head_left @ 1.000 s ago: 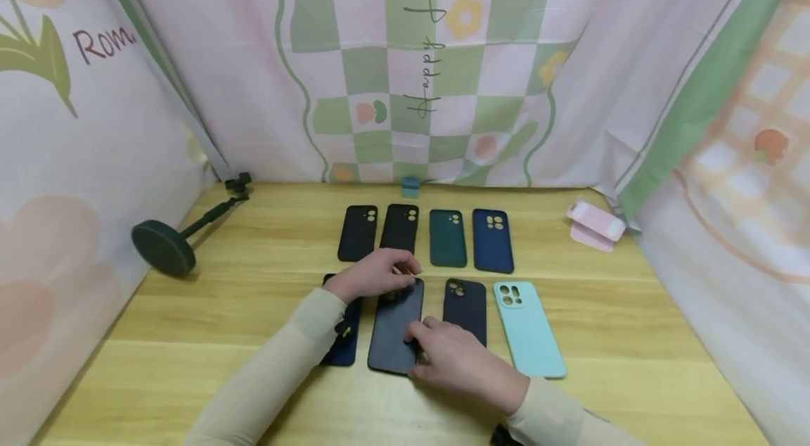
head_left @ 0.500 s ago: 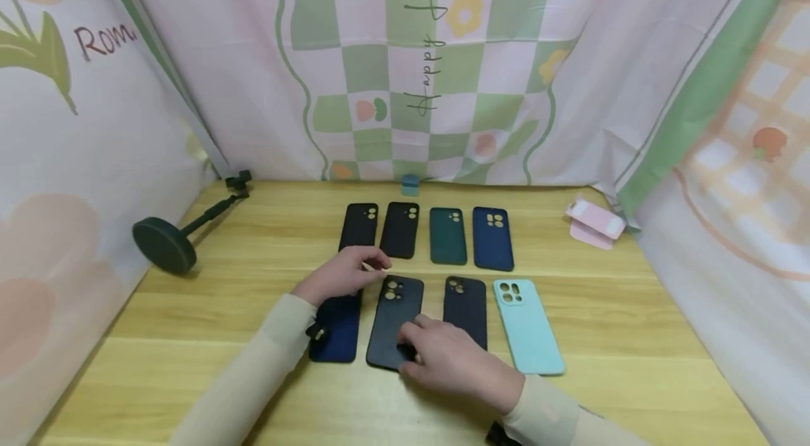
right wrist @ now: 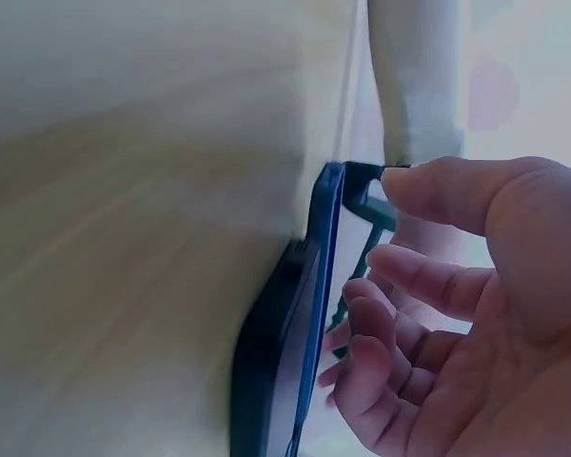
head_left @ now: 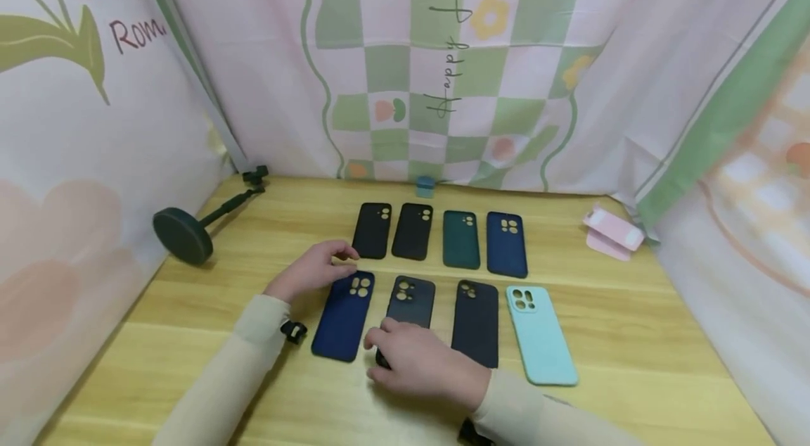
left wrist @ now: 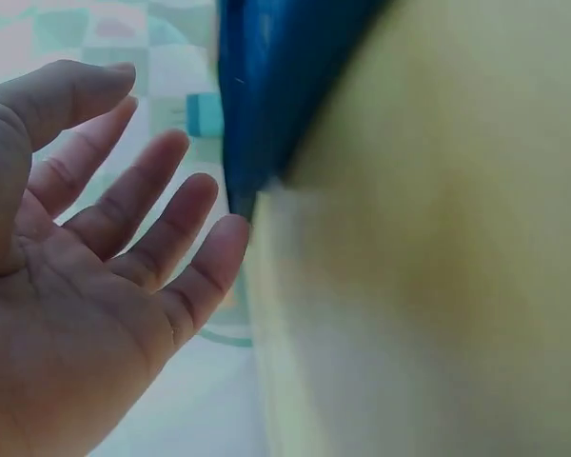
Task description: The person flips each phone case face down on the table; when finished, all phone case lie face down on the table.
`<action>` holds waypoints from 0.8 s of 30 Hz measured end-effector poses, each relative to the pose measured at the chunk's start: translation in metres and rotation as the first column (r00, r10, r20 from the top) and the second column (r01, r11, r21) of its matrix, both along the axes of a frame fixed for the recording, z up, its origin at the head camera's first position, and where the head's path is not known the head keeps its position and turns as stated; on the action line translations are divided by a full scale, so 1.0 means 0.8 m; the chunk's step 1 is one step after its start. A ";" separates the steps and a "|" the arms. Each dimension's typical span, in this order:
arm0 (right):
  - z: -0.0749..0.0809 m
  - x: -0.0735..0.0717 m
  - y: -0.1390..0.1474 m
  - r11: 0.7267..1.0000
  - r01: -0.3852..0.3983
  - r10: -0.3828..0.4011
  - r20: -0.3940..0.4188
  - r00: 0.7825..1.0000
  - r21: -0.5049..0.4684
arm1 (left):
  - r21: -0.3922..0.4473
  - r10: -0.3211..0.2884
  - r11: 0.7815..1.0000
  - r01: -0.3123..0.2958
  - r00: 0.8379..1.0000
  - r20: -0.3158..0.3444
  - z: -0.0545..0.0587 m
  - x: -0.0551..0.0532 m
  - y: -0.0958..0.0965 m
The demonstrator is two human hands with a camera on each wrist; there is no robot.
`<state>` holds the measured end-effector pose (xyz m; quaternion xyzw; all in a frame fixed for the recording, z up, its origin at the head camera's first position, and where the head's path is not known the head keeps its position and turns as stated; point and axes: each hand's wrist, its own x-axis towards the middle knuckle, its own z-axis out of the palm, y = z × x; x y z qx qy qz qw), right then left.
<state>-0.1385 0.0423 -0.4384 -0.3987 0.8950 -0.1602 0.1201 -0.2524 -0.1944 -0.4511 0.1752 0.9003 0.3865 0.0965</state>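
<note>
My left hand (head_left: 316, 269) hovers at the top end of a navy blue phone case (head_left: 344, 319) with its fingers loosely bent. In the left wrist view the palm is bare, and a blue case (left wrist: 266, 86) shows beyond the fingertips. My right hand (head_left: 424, 361) is over the lower end of a dark grey phone case (head_left: 411, 302) and hides part of it. Seen from the right wrist, that hand's fingers (right wrist: 414, 271) are loosely curled with nothing between them. Right of it lie a black phone case (head_left: 476, 323) and a light turquoise one (head_left: 544, 337).
A back row holds two black cases (head_left: 372, 229), a dark green case (head_left: 461, 240) and another blue case (head_left: 507, 244). A black round-based stand (head_left: 183, 236) lies at the left. A pink holder (head_left: 612, 229) stands back right, a small blue block (head_left: 425, 186) by the curtain.
My left hand has moved left from the dark grey case to the navy one's top end. The right hand has shifted slightly left over the dark grey case. The head view has turned slightly left.
</note>
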 end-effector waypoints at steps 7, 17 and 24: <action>-0.001 0.003 -0.036 0.997 -0.060 0.060 -0.004 0.998 0.040 | -0.047 -0.047 0.998 0.049 0.997 0.058 -0.009 -0.003 -0.004; -0.002 0.008 -0.056 0.989 -0.066 0.067 0.003 0.998 0.132 | -0.082 -0.092 0.992 0.099 0.993 0.077 -0.011 -0.008 -0.007; -0.006 0.013 -0.055 0.973 -0.093 0.112 -0.080 0.991 0.210 | -0.080 -0.117 0.989 0.123 0.990 0.077 -0.014 -0.003 -0.007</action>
